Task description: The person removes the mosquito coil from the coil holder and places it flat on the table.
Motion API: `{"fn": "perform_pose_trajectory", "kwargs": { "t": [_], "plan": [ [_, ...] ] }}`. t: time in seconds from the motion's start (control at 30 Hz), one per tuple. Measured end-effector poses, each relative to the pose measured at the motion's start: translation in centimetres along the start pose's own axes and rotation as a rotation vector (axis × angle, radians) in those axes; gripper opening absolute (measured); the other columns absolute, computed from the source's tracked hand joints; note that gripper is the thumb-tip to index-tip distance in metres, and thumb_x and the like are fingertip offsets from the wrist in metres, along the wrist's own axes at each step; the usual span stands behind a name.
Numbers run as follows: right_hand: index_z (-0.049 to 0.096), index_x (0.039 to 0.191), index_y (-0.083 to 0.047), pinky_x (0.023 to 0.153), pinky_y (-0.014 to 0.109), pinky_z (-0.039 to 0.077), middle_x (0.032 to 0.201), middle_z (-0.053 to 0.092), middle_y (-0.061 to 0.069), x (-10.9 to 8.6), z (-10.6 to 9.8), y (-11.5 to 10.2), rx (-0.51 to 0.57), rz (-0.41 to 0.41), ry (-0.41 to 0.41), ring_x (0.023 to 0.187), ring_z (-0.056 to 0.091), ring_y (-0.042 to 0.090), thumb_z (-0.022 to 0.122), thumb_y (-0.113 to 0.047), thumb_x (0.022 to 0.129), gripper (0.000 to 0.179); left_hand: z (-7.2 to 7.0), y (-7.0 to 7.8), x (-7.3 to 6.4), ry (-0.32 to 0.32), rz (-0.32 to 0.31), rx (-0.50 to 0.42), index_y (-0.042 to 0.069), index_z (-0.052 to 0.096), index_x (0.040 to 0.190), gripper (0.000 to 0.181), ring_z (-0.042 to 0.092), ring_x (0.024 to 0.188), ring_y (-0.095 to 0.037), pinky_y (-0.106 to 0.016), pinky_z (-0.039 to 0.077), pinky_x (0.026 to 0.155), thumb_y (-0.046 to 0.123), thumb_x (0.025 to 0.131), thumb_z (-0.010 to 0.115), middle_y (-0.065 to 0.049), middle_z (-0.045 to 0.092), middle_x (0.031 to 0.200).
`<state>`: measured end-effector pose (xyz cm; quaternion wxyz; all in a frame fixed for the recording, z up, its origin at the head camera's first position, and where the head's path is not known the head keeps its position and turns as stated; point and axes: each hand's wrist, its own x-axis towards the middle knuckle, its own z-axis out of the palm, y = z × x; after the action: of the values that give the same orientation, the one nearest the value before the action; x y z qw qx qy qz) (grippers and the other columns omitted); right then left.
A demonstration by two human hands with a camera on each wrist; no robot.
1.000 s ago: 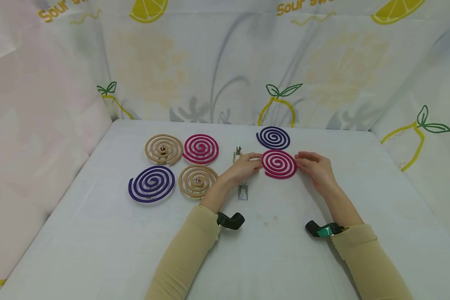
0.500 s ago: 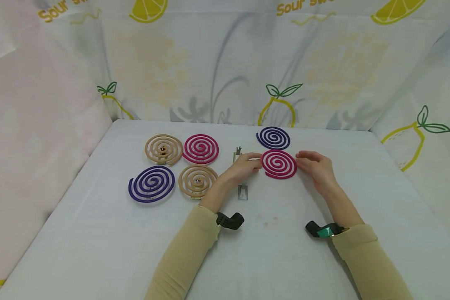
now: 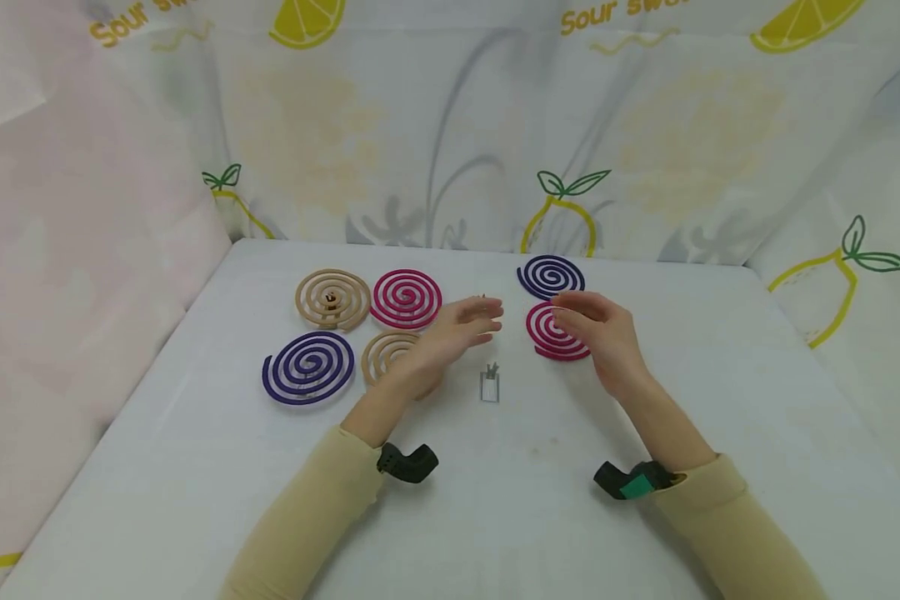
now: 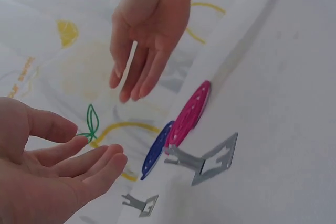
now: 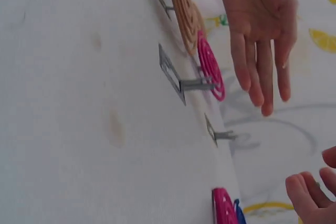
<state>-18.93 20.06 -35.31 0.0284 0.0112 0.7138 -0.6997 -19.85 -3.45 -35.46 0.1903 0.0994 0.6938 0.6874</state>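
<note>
My left hand (image 3: 446, 346) is raised over the table, holding nothing, fingers loosely extended. In the head view it covers part of a tan mosquito coil (image 3: 378, 358). My right hand (image 3: 603, 337) hovers above the right pink mosquito coil (image 3: 543, 335) and hides part of it; its fingers are relaxed and hold nothing. Behind that coil lies a dark purple mosquito coil (image 3: 549, 277). Between the hands stands a small metal coil stand (image 3: 490, 387) with an upright prong. A second coil stand (image 4: 140, 204) shows clearly in the left wrist view, but my left hand mostly hides it in the head view.
At the left are another tan coil (image 3: 322, 315), a left pink coil (image 3: 407, 298) and a left purple coil (image 3: 307, 368). In the right wrist view, the tan coil (image 5: 184, 17) sits raised on a stand. Lemon-printed cloth (image 3: 420, 108) hangs behind the white table (image 3: 510, 517).
Both hands have lifted away from the right pink coil, which stays on the table. My left hand has moved left, uncovering the near stand; my right hand has come over the coil.
</note>
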Motion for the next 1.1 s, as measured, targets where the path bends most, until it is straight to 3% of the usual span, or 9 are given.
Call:
{"fn": "perform_pose_trajectory", "kwargs": {
  "t": [0.17,0.3,0.5,0.63,0.77,0.93,1.1],
  "plan": [
    [0.058,0.131,0.001,0.092,0.018,0.054,0.109,0.069,-0.008,-1.0,2.2,-0.1,-0.008,0.000,-0.052,0.103,0.064,0.008,0.065,-0.013,0.097,0.038,-2.4,-0.1,-2.3,0.028,0.057,-0.003,-0.007,0.044,0.144,0.043,0.050,0.133,-0.040,-0.044,0.044,0.112,0.005,0.103,0.047,-0.027,0.048,0.146],
    [0.056,0.134,0.003,0.094,0.022,0.055,0.113,0.069,-0.004,-1.8,3.8,-0.2,0.031,-0.003,-0.102,0.103,0.068,0.008,0.063,-0.007,0.097,0.039,-4.5,-0.1,-4.1,0.047,0.076,0.067,-0.006,0.044,0.144,0.043,0.052,0.132,-0.037,-0.047,0.044,0.111,0.007,0.103,0.048,-0.026,0.048,0.147],
    [0.055,0.136,0.000,0.100,0.023,0.052,0.132,0.062,0.014,-2.4,6.2,-0.5,0.058,-0.020,-0.159,0.111,0.066,0.012,0.061,-0.007,0.098,0.039,-7.7,-0.5,-6.2,0.075,0.091,0.127,-0.006,0.044,0.144,0.044,0.051,0.133,-0.038,-0.040,0.048,0.109,0.007,0.103,0.047,-0.027,0.048,0.146],
    [0.057,0.134,0.001,0.102,0.025,0.051,0.133,0.061,0.015,-2.0,7.7,-0.7,0.087,-0.013,-0.145,0.107,0.067,0.011,0.063,-0.005,0.096,0.039,-9.5,-1.1,-6.4,0.103,0.088,0.122,-0.007,0.041,0.146,0.044,0.050,0.134,-0.035,-0.030,0.048,0.108,0.008,0.104,0.044,-0.028,0.047,0.147],
    [0.059,0.132,0.002,0.103,0.028,0.052,0.123,0.065,0.006,-1.6,9.4,-1.0,0.122,-0.004,-0.132,0.100,0.066,0.008,0.065,-0.003,0.094,0.038,-11.0,-1.3,-6.5,0.119,0.075,0.156,-0.005,0.040,0.147,0.045,0.049,0.136,-0.034,-0.030,0.044,0.111,0.011,0.106,0.044,-0.026,0.045,0.149],
    [0.059,0.132,0.001,0.108,0.035,0.049,0.126,0.064,0.009,-1.4,10.8,-1.2,0.142,-0.008,-0.137,0.109,0.066,0.017,0.064,-0.003,0.094,0.038,-12.3,-1.2,-6.8,0.143,0.064,0.253,-0.006,0.040,0.147,0.047,0.048,0.136,-0.036,-0.033,0.041,0.115,0.009,0.104,0.048,-0.025,0.047,0.148],
    [0.059,0.132,0.001,0.111,0.036,0.046,0.131,0.062,0.013,-1.6,11.4,-0.7,0.115,0.020,-0.150,0.120,0.062,0.025,0.062,-0.003,0.095,0.037,-13.5,-1.2,-6.8,0.141,0.052,0.307,-0.007,0.043,0.145,0.045,0.051,0.133,-0.035,-0.022,0.045,0.107,0.006,0.102,0.051,-0.026,0.050,0.145]
  ]
}}
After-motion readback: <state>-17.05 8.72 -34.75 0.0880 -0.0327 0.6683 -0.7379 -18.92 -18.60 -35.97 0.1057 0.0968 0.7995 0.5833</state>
